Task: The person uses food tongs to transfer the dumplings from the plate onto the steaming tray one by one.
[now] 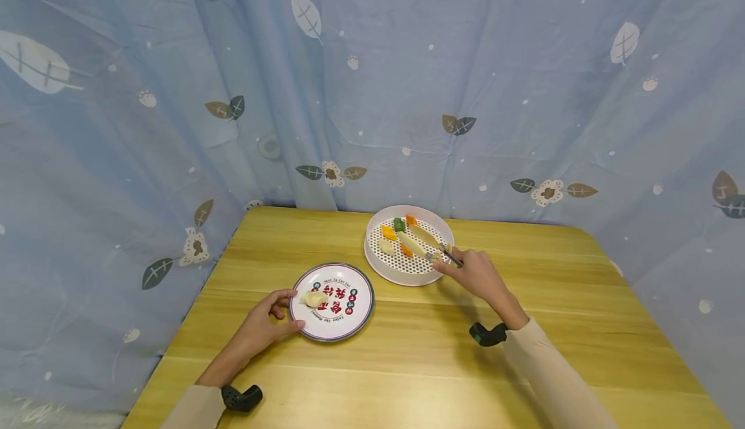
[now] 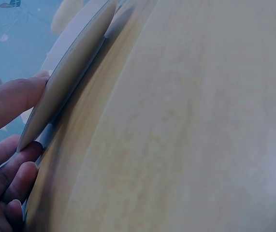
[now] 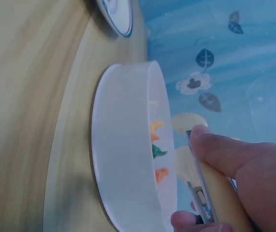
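Note:
My left hand (image 1: 262, 322) holds the left rim of a round white plate (image 1: 362, 296) with red and green lettering. In the left wrist view its thumb (image 2: 21, 94) lies over the rim and fingertips reach below the edge. A pale dumpling (image 1: 314, 299) sits on the plate's left part. My right hand (image 1: 474, 275) grips metal tongs (image 1: 454, 257) with pale, broad tips, spread apart over a white steamer basket (image 3: 123, 145). Inside it lie a green dumpling (image 1: 399, 224), a yellow one (image 1: 388, 232), a white one (image 1: 387, 248) and two orange ones (image 1: 410, 220). Nothing shows between the tips.
Plate and steamer stand on a wooden table (image 1: 407, 364), the steamer farther back and to the right. Behind the table's back edge hangs a blue curtain (image 1: 378, 92) with leaf and flower prints, which also runs along both sides.

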A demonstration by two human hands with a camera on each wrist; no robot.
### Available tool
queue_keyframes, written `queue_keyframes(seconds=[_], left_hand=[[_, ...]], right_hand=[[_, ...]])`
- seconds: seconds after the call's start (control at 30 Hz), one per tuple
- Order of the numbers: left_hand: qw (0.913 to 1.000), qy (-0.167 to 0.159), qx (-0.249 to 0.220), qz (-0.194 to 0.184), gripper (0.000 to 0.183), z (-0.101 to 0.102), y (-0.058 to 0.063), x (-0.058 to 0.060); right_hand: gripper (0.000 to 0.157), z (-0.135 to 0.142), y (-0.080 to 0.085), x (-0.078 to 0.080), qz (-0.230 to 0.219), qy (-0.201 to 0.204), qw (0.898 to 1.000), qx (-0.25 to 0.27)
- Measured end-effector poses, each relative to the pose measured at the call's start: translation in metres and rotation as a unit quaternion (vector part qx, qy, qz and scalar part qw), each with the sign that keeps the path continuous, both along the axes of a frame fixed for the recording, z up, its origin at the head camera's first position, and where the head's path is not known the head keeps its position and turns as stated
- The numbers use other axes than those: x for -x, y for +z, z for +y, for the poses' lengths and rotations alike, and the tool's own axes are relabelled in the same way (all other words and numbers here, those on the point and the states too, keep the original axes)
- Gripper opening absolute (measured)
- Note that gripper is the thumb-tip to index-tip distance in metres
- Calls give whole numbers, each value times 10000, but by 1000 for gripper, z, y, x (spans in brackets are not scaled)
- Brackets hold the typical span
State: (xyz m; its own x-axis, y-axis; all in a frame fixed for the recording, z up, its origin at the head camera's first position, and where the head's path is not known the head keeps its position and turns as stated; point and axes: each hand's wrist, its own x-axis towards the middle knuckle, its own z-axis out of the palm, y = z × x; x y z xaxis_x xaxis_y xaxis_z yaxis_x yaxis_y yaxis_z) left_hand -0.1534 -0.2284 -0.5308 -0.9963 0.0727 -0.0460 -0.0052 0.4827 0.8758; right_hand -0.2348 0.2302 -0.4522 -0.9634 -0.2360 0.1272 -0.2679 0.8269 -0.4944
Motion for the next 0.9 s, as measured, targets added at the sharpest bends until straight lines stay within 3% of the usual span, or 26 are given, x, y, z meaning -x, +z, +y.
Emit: queue_keyframes(seconds=[0.2,0.33,0.7,0.8,0.9], left_hand=[[10000,12,-1,-58,70,0,1,-1],[10000,8,-25,-79,70,1,1,-2],[9999,24,-57,-96,71,1,1,-2],[9999,9,-73,-83,71,1,2,-1],[10000,-3,-66,-63,71,1,2,-1]], right_hand=[[69,-12,5,-10,182,52,9998,37],[63,-22,8,-17,360,187,9991,97],[70,-47,3,-34,393,494,9976,291],[65,-53,-2,-36,384,620,9968,332],[48,-59,-7,-38,492,799,9949,360]])
